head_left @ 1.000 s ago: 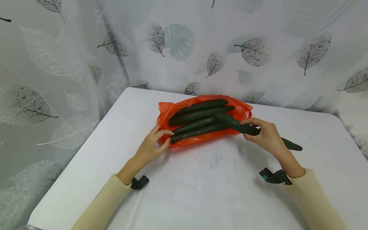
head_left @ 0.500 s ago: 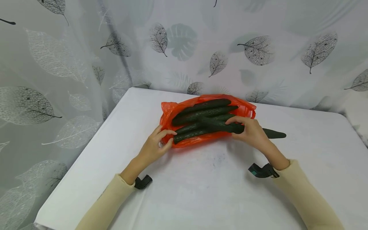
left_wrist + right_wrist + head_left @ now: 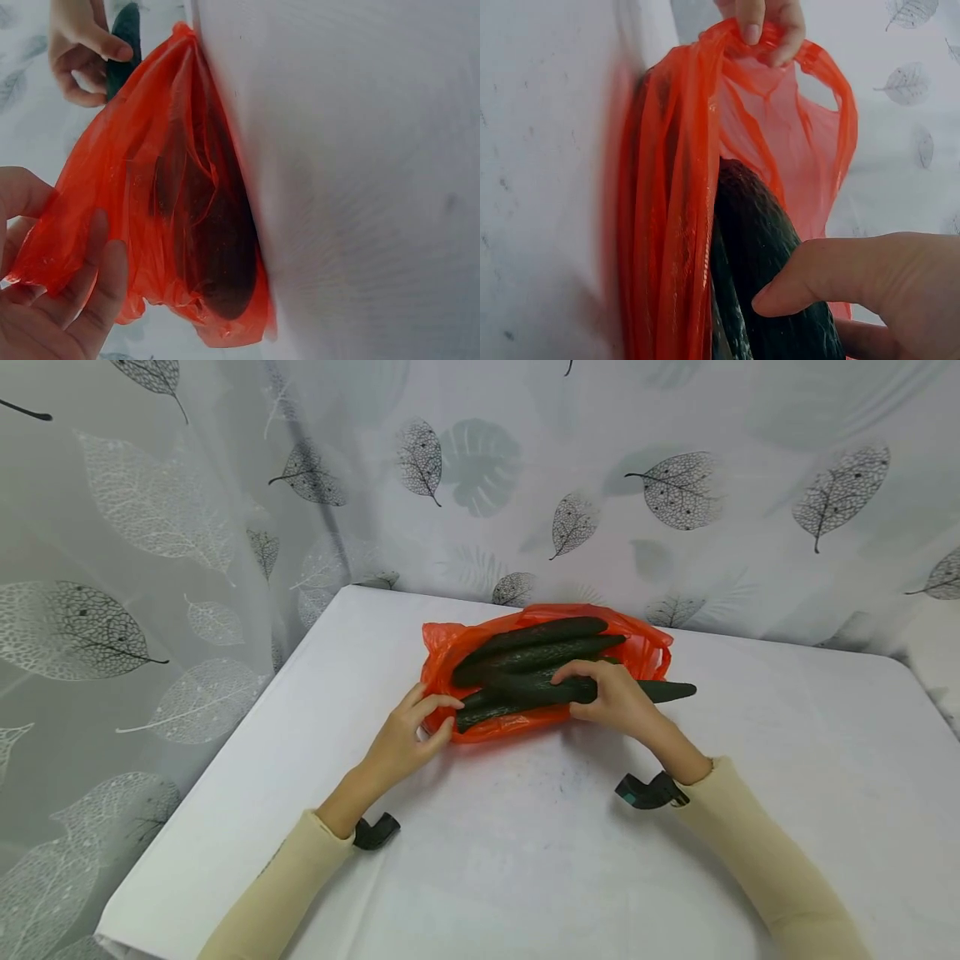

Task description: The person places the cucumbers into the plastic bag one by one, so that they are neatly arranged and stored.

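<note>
An orange-red plastic bag (image 3: 442,639) lies on the table with its mouth spread, several dark green cucumbers (image 3: 536,653) side by side inside. My left hand (image 3: 397,739) pinches the bag's left rim between thumb and fingers; the left wrist view shows the thin film of the bag (image 3: 112,180) held there. With my right hand (image 3: 618,697) I grip another cucumber (image 3: 666,692) around its middle, thumb on the near side. It lies over the others, its left part within the bag's mouth and its right end sticking out past the rim. The right wrist view shows this cucumber (image 3: 761,225) inside the opening.
The white-covered table (image 3: 510,852) extends in front of the bag and to both sides. A leaf-patterned curtain (image 3: 480,468) hangs behind its back edge and along the left. Each wrist wears a small black camera mount (image 3: 651,792).
My right hand has moved left with the cucumber, bringing it further over the bag and closer to level. My left hand keeps its hold on the rim.
</note>
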A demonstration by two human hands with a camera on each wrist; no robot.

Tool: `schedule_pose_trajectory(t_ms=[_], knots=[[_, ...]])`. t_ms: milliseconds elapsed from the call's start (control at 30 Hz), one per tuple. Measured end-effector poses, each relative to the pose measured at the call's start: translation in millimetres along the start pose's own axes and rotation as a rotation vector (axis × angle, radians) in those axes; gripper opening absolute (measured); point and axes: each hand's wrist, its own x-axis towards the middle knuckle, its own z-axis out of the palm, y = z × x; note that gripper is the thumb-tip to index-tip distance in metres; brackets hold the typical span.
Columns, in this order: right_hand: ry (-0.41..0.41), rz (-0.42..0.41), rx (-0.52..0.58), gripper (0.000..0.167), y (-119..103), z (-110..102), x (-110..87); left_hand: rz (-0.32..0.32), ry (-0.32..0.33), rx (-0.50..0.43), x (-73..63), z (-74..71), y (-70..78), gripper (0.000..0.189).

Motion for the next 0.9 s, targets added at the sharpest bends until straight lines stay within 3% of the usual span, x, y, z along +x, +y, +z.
schedule_pose_trajectory(t_ms=[700,900], knots=[[-0.090,-0.122,0.057,0.034,3,24,48.8,-0.001,-0.005,0.002,-2.2,1.6,-3.5,0.020],[-0.124,-0.155,0.070,0.035,4,34,55.1,0.009,-0.001,0.005,-1.3,2.5,-3.4,0.020]])
